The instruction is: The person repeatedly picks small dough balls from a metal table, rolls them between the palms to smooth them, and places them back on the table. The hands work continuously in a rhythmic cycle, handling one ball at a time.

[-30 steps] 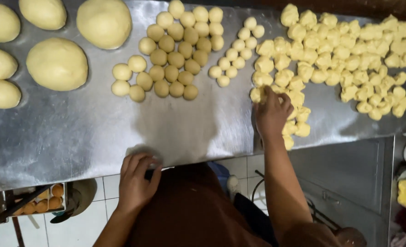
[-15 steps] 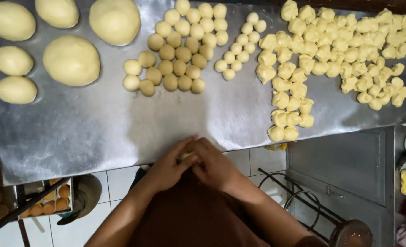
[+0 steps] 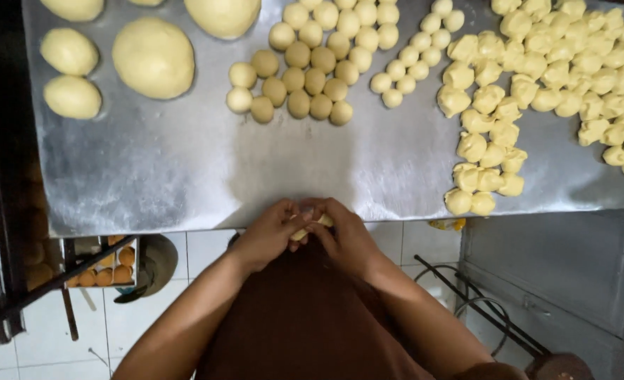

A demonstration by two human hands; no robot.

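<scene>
dull brushed-metal table (image 3: 185, 169) — matt dough pieces (image 3: 495, 119)

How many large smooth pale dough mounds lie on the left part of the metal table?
5: one big round mound, two ovals left of it, two cut off at the top edge. More may lie out of view.

Bare metal table (image 3: 185, 176) strip near edge is passable; dough balls (image 3: 312, 70) and rough dough pieces (image 3: 488, 148) block beyond.

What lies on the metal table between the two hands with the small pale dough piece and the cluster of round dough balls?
Nothing visible does. The left hand and right hand pinch the small pale dough piece at the near edge of the grey metal table; only bare metal lies before the round dough balls.
</scene>
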